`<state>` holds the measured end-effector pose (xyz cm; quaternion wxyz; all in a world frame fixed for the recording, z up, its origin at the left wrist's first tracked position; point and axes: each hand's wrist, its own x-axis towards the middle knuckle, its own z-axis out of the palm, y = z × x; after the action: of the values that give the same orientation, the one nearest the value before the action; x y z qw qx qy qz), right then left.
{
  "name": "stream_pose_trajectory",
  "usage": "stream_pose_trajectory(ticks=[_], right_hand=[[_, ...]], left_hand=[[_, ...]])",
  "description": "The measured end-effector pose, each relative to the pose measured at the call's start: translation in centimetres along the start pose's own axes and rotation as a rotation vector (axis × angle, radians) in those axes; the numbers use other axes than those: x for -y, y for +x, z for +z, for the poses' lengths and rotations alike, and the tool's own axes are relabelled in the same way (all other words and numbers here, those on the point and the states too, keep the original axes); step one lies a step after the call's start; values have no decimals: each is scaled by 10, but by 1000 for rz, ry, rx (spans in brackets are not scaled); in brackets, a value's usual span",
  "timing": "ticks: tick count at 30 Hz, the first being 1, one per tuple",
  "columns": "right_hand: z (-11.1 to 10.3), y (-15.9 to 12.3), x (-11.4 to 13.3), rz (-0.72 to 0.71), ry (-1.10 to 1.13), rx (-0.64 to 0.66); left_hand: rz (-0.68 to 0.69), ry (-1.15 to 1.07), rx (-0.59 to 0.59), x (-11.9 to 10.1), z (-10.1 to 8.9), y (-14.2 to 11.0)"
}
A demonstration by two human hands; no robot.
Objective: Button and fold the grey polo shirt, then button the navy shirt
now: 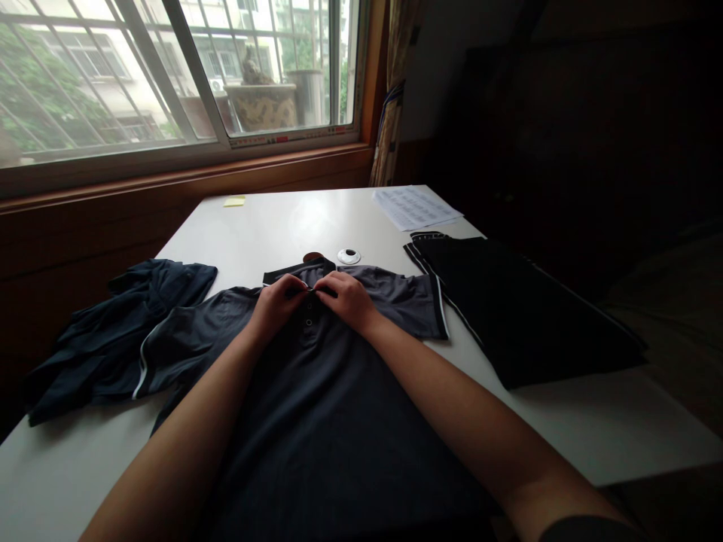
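A dark grey polo shirt [316,406] lies flat on the white table [271,226], front up, collar pointing away from me. My left hand [276,301] and my right hand [347,297] meet at the button placket just below the collar. Both hands have their fingers curled and pinched on the placket fabric by the top button. Two buttons show below my fingers.
A crumpled dark shirt [113,331] lies at the left. A folded black garment with white trim [508,301] lies at the right. Printed paper [415,207], a yellow sticky note [233,201] and a round white cable grommet [349,256] sit farther back.
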<state>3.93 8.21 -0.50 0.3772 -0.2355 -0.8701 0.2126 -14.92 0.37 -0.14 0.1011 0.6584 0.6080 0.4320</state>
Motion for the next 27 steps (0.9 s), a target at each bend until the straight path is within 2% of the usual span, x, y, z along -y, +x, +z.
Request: stream_pose_trajectory(ticks=[7,17,27], right_hand=[[0,0,0,-3,-15,2],[1,2,-2,34,121,-19],[5,2,-4,32,187,-122]], left_hand=[[-3,39,4,0,1,-1],[75,61,23,0,4,-2],[27,-2,-20,1,4,-2]])
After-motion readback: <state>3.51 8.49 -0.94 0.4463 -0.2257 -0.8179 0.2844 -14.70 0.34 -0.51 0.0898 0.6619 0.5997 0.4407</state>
